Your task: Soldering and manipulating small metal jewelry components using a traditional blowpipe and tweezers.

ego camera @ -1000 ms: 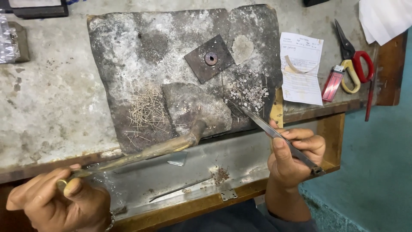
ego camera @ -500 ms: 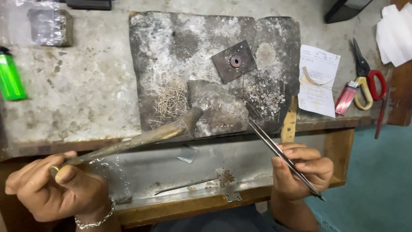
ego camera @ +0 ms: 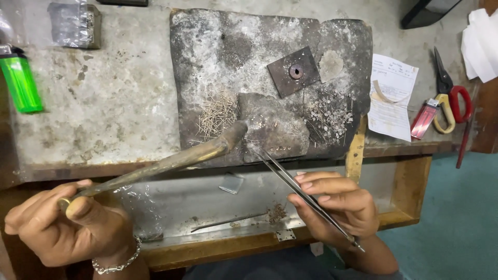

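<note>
Left hand [ego camera: 67, 228], at 8 o'clock in view: fingers curled fully around the near end of a long brass blowpipe [ego camera: 171, 161], thumb lying on top. Bracelet [ego camera: 116, 262] on that wrist. The pipe runs up toward 1 o'clock; its curved tip rests just over the near edge of the charred soldering block [ego camera: 233, 57].

Right hand [ego camera: 337, 207], at 5 o'clock: fingers pinched shut on slim steel tweezers [ego camera: 295, 186], thumb beneath, fingertips on the upper blade. The tweezers slant toward 11 o'clock; the points sit on the block just beside the pipe tip, touching the grey slab [ego camera: 275, 129] at the block's near middle. Whether anything is caught between the points cannot be told.

On the block: a heap of thin wire bits [ego camera: 215, 114] at 9 o'clock from the slab, a scatter of tiny pieces [ego camera: 327, 116] at 3 o'clock, a dark square plate with a small ring on it [ego camera: 293, 72] at 1 o'clock.

Below the hands: an open metal-lined drawer [ego camera: 207, 205] with a thin rod [ego camera: 228, 222] lying in it.

Tabletop [ego camera: 104, 93], outward: green lighter [ego camera: 21, 83] at far 9 o'clock; paper slip [ego camera: 391, 98], pink lighter [ego camera: 424, 119] and red-handled scissors [ego camera: 451, 93] at 3 o'clock, well apart from the block.
</note>
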